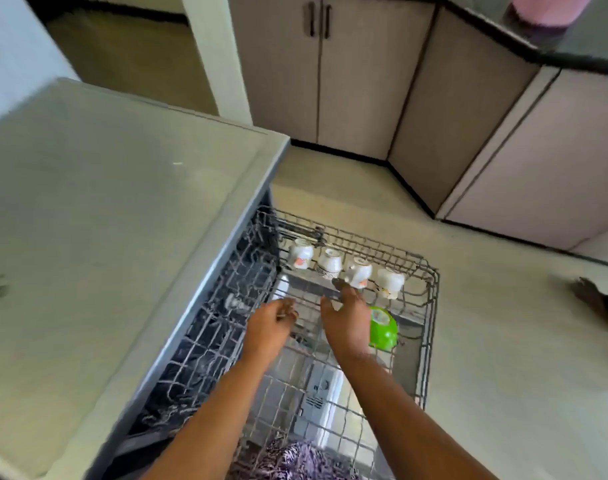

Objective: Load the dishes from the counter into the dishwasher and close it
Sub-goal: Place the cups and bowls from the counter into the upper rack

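Both hands over pulled-out upper rack [430, 271] of dishwasher, four cups lined along far edge.
Right hand [347, 323] spread open, empty, fingertips just beside third cup [359, 271]. Left hand [271, 323] fingers loosely curled, contents can't tell. Cups white, upside down, floral prints. Green bowl [383, 329] inverted right of right hand.

This is a home kitchen. Grey-beige base cabinets [358, 74] with dark bar handles and a black plinth wrap the corner from twelve to two o'clock under a dark counter edge [524, 46]. At nine o'clock lies a pale countertop [105, 209], and beneath its edge, at six o'clock, a dishwasher's wire rack [382, 258] is pulled out over a cream floor [503, 341], with upturned cups [330, 262] and a green bowl [383, 328].
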